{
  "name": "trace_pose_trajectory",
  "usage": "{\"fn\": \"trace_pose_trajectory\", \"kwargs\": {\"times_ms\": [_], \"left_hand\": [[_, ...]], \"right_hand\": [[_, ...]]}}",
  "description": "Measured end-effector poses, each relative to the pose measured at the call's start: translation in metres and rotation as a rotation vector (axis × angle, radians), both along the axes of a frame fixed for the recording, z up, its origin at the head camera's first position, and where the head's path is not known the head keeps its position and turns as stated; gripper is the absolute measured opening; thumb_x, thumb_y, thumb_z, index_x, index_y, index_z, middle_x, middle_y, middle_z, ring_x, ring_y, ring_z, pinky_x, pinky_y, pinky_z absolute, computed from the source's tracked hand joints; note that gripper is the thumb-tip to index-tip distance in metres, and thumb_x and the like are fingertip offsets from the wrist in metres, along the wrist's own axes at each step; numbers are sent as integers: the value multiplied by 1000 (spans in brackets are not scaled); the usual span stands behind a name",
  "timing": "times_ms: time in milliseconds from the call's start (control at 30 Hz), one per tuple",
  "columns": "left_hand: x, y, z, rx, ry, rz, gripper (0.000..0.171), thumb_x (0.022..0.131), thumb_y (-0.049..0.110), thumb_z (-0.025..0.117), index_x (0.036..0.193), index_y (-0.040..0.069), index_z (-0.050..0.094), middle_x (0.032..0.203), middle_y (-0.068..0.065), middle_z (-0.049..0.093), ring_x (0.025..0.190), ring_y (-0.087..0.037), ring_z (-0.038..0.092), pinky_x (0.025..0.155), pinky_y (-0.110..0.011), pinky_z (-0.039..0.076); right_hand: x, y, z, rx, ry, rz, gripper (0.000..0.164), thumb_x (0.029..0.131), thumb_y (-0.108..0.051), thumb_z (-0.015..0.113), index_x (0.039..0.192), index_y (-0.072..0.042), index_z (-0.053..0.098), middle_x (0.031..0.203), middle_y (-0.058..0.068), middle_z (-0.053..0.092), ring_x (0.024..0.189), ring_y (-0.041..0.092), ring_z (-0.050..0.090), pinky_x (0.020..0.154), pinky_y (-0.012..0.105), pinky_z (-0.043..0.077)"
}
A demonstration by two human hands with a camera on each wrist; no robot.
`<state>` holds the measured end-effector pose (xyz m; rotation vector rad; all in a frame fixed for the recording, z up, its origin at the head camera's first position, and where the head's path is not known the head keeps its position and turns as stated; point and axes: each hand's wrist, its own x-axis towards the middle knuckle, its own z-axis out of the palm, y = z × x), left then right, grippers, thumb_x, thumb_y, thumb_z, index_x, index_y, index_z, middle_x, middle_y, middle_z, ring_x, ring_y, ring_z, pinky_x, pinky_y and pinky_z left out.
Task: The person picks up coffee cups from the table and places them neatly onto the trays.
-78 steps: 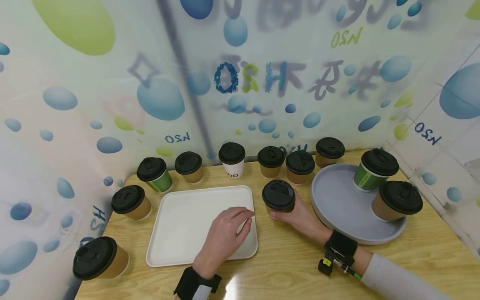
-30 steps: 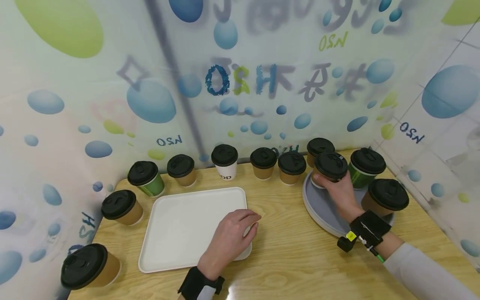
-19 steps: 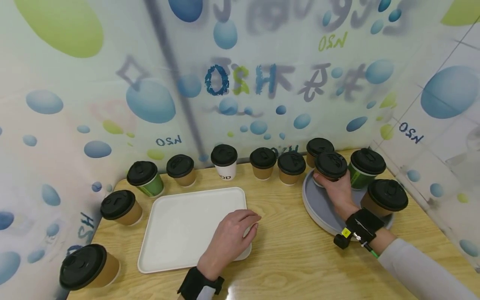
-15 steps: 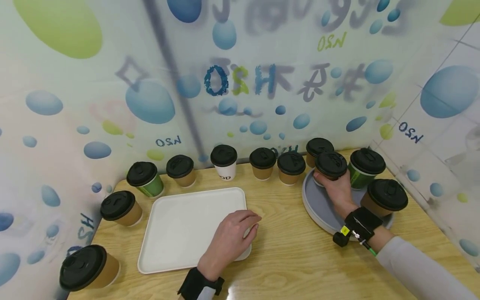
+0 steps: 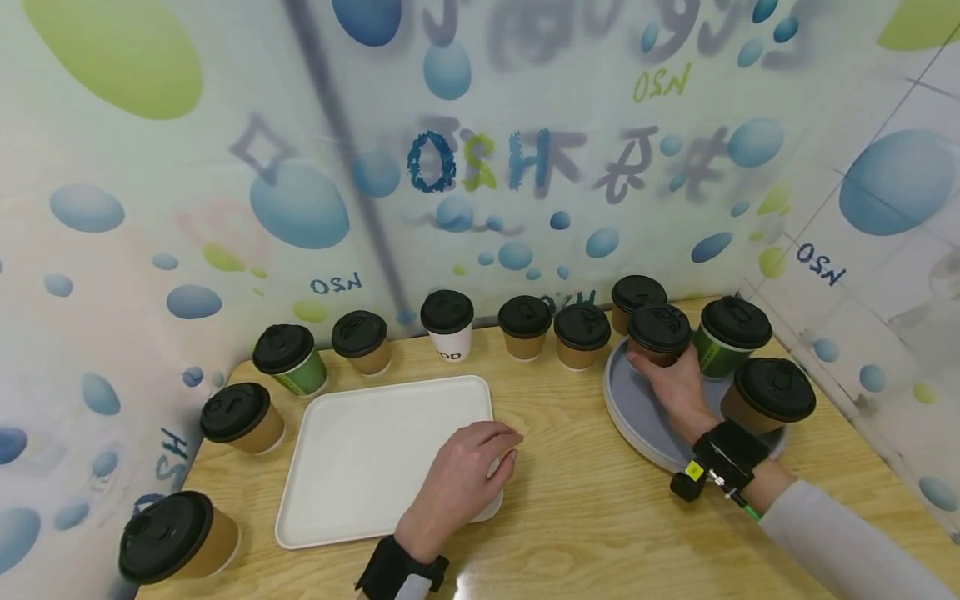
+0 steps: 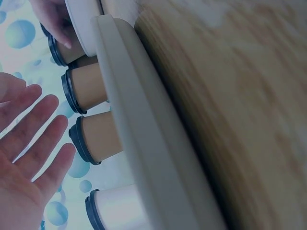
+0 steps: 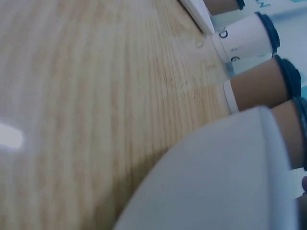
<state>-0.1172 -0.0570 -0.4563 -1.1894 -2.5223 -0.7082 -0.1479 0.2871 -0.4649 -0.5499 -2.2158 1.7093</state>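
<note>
My right hand (image 5: 677,390) grips a brown paper coffee cup with a black lid (image 5: 659,328) over the back left part of a round grey tray (image 5: 636,419). Whether its base touches the tray is hidden. On the same tray stand a green lidded cup (image 5: 723,357) and a larger brown lidded cup (image 5: 752,406). My left hand (image 5: 461,479) is over the right side of a white rectangular tray (image 5: 367,458), holding nothing. Its fingers (image 6: 41,160) look loose and spread in the left wrist view. The round tray's wall (image 7: 216,177) fills the right wrist view's lower part.
Several lidded cups line the back, among them a white cup (image 5: 450,340), a brown cup (image 5: 581,354) and another brown cup (image 5: 628,321) close behind the held one. Along the left edge stand a green cup (image 5: 303,375), a brown cup (image 5: 258,429) and a large brown cup (image 5: 213,542).
My right hand has carried the brown cup from the table between the trays rightward to the round tray. Over the last half second it barely shifts. My left hand stays in place.
</note>
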Motion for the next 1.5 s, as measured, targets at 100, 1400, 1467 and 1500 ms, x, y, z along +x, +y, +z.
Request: {"fn": "trace_pose_trajectory", "kwargs": {"times_ms": [100,1400,1467,1500], "left_hand": [[0,1,0,-6,4,1,17,94,13,76,110,14,80,110,3,74,106,-13,68,92,-35,56],[0,63,6,-110,39,-120,22,100,25,70,119,16,77,116,3,73,109,-12,68,95,-30,54],[0,68,7,-125,32,-134,23,100,25,70,121,17,77,117,3,73,110,-12,68,95,-30,54],[-1,71,7,-131,29,-137,24,101,25,69,121,17,77,118,3,72,111,-12,68,95,-30,54]], "right_hand": [[10,0,5,-7,-68,54,90,98,-20,71,164,-2,12,161,25,28,146,36,32,119,49,28],[63,-31,18,1142,83,388,21,93,-21,78,82,-8,66,64,-2,50,55,13,50,50,33,43],[76,-29,23,1178,59,424,24,91,-21,81,78,-10,63,62,-2,48,53,13,48,49,33,41],[83,-29,24,1200,55,440,25,90,-20,82,76,-11,62,62,-2,47,53,14,48,48,32,41]]}}
